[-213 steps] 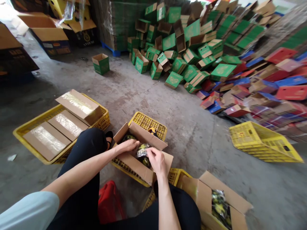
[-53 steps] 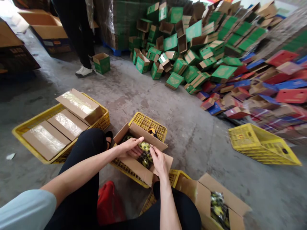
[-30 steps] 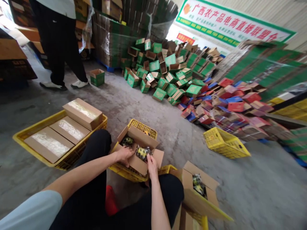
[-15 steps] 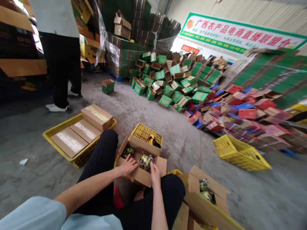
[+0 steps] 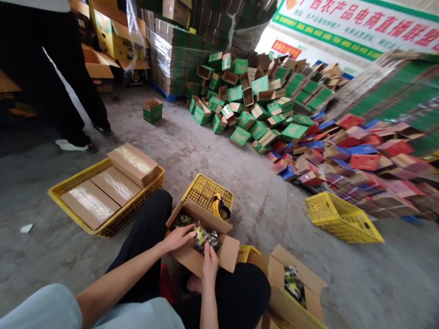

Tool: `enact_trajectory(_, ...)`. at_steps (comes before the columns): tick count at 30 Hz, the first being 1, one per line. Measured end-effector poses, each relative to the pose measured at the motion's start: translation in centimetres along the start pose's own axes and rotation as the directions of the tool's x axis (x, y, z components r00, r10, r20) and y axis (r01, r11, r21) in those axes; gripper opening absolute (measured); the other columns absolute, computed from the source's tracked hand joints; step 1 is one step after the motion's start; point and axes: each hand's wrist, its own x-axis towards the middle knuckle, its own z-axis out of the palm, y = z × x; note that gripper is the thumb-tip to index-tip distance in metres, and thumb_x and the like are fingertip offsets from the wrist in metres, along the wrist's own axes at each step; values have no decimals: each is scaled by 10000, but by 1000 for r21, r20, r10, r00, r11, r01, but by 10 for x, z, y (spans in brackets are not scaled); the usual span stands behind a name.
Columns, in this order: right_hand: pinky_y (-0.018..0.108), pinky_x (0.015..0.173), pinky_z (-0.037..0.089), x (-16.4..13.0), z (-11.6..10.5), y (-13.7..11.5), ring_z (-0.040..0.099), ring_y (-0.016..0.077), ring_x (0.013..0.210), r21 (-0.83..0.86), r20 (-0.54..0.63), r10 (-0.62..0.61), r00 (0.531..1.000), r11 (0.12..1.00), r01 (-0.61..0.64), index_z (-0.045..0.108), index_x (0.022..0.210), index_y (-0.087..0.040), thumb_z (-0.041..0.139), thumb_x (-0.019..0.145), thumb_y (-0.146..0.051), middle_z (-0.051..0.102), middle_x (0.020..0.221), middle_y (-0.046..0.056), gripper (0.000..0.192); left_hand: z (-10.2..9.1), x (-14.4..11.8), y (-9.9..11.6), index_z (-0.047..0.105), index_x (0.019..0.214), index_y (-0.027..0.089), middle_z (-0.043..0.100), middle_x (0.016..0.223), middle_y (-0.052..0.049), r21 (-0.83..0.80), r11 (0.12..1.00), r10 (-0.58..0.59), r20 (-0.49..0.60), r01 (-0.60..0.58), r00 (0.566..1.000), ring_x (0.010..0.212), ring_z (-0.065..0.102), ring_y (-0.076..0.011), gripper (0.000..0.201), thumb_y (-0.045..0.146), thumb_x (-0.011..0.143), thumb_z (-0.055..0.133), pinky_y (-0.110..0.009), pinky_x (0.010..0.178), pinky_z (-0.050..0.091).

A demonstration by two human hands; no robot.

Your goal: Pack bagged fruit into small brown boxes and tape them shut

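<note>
An open cardboard box (image 5: 188, 258) stands in front of my knees. Inside lies a clear plastic bag (image 5: 206, 238) with dark and yellow-green contents I cannot name; a second dark, yellow-green bundle (image 5: 183, 221) sits at the box's left end. My left hand (image 5: 179, 237) reaches over the box with its fingers stretched out against the bag's left side. At the near right side of that bag, my right hand (image 5: 209, 261) is closed on its edge, thumb uppermost.
A tape dispenser (image 5: 221, 208) lies on an upturned yellow crate (image 5: 202, 188). To the left, a yellow crate (image 5: 113, 225) holds taped boxes. At right are another open box (image 5: 313, 297) and a yellow crate (image 5: 343, 219). A person (image 5: 51, 59) stands at far left.
My left hand has moved onto the bag's side, its fingers closer together. The bag and my right hand have shifted slightly left. The standing person's legs are farther apart; the view has tilted down.
</note>
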Motion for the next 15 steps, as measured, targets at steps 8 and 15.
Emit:
enact_trajectory(8, 368, 1063, 516, 10, 8, -33, 679, 333, 1228, 130, 209, -65, 976, 991, 39, 827, 1132, -217, 694, 762, -752, 782, 1248, 93, 664, -3, 22, -7, 637, 1212, 189, 683, 1160, -97, -715, 689, -132, 39, 120, 991, 1021, 671, -233, 645, 444, 697, 930, -331, 847, 535)
enact_trajectory(15, 437, 1125, 508, 22, 5, -36, 643, 318, 1319, 264, 302, -133, 944, 963, 52, 671, 1404, -216, 808, 766, -579, 721, 1368, 118, 748, 2, 23, -4, 685, 1220, 182, 722, 1144, -93, -652, 756, -44, 42, 61, 998, 1077, 666, -239, 637, 330, 664, 959, -338, 978, 486)
